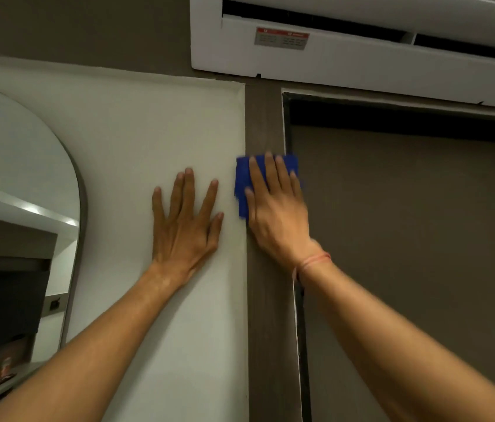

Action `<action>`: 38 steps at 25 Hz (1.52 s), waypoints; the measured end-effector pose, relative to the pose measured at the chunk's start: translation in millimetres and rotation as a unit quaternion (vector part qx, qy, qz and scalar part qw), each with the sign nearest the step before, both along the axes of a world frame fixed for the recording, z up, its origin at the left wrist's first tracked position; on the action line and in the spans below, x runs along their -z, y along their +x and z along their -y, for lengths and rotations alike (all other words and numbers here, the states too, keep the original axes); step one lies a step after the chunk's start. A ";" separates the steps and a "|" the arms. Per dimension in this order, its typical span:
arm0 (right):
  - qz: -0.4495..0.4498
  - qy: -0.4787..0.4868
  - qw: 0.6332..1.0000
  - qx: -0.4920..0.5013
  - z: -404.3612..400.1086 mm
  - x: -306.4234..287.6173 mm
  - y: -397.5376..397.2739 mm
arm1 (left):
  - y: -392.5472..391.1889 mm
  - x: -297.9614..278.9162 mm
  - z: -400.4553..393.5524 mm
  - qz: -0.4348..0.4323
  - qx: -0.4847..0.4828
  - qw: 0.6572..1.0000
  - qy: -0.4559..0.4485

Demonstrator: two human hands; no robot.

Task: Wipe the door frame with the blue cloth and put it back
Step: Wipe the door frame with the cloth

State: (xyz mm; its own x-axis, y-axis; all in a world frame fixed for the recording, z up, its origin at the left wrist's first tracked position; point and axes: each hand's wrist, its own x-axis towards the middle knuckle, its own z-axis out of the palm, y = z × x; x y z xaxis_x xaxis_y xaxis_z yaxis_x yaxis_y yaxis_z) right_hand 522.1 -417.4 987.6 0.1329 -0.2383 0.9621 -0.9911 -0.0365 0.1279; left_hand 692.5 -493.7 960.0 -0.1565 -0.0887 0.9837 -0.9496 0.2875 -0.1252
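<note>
A brown wood-grain door frame (264, 117) runs upright through the middle of the head view. My right hand (276, 214) presses a folded blue cloth (241, 185) flat against the frame, fingers spread over it; the cloth shows around the fingers and to their left. My left hand (184, 226) lies flat on the white wall panel (149, 141) just left of the frame, fingers apart, holding nothing. A pink band circles my right wrist.
A brown door (407, 239) fills the right side, inside the frame. A white air conditioner (331, 59) hangs above the frame's top. An arched mirror (21, 178) sits on the wall at the left, with cluttered items at the bottom left corner.
</note>
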 end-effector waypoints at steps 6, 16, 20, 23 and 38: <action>0.028 -0.016 0.999 0.003 9.3 -43.9 -1.7 | -5.9 -11.5 -2.4 0.007 -0.008 1.000 0.014; 0.050 -0.004 0.999 0.001 5.5 267.8 6.6 | 7.7 184.1 -6.0 0.030 -0.023 0.998 0.046; 0.049 0.039 0.998 0.012 -3.3 343.6 7.3 | 5.2 203.1 2.0 0.022 -0.030 0.999 0.023; 0.003 0.005 1.000 -0.017 0.5 266.7 2.6 | 6.4 200.8 5.3 0.022 -0.022 0.999 0.017; 0.037 -0.036 0.999 -0.012 11.1 235.2 21.8 | 6.9 202.7 6.6 0.023 -0.008 1.000 0.006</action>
